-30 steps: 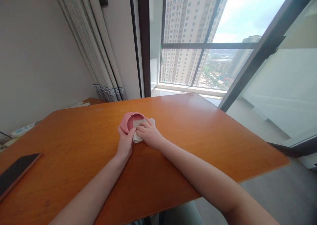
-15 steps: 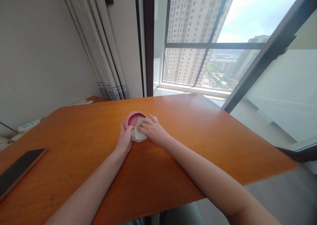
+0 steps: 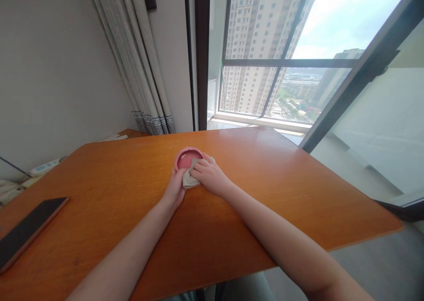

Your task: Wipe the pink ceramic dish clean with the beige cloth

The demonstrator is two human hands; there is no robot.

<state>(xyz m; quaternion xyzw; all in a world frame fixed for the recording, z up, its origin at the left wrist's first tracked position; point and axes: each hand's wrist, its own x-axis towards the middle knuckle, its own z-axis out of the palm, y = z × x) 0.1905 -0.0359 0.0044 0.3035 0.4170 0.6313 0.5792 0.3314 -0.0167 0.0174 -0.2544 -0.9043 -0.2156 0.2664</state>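
Note:
A pink bowl (image 3: pixel 189 149) is tilted so that its hollow side faces me, above the middle of the wooden table. My left hand (image 3: pixel 175 188) grips its near left rim, thumb on the edge. In my right hand (image 3: pixel 211 175) is a pale grey-beige cloth (image 3: pixel 190 181), pressed by bent fingers against the bowl's right inner side. Part of the cloth hangs over the near rim between both hands. The fingers under the bowl are hidden.
A flat dark panel with a brown edge (image 3: pixel 31 230) lies on the wooden table (image 3: pixel 265 199) at the left. A white power strip (image 3: pixel 46 166) sits beyond the left edge. Grey curtains (image 3: pixel 145 71) hang behind, beside a large window (image 3: pixel 251 89).
The bowl has turned to show more of its inside. The cloth and my right fingers have shifted towards its right side. The whole view has moved slightly.

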